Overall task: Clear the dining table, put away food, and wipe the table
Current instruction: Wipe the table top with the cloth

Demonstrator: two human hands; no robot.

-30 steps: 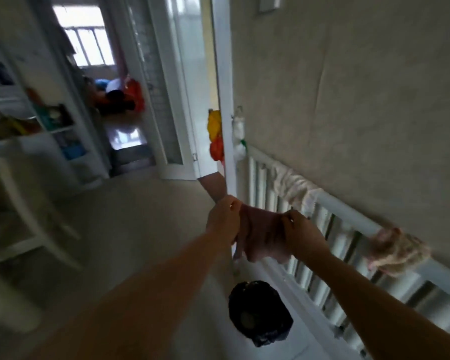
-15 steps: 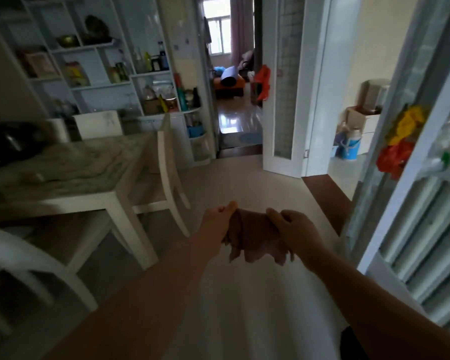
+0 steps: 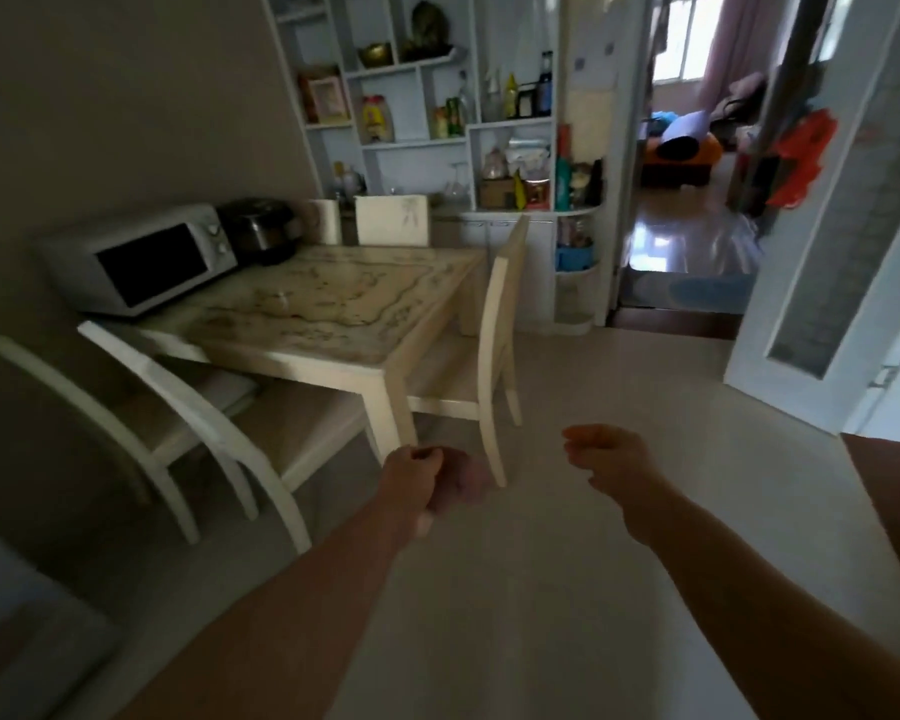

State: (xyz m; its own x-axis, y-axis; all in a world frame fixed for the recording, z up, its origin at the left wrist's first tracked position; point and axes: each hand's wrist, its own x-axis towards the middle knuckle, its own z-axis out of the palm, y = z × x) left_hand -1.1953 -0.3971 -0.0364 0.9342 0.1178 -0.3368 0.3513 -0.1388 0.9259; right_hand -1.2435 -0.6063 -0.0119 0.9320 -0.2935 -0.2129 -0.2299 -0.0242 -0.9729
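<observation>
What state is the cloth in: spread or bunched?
Bunched. The left hand grips the cloth as a wad; the right hand is off it.

cloth [image 3: 461,481]: pinkish, perhaps | table [image 3: 344,304]: cream, marbled | microwave [image 3: 141,257]: white

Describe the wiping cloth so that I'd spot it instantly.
Find the pale dining table on the left and follow its near corner leg down. Just below it, the left hand grips a bunched pinkish cloth; the right hand beside it holds nothing.
</observation>
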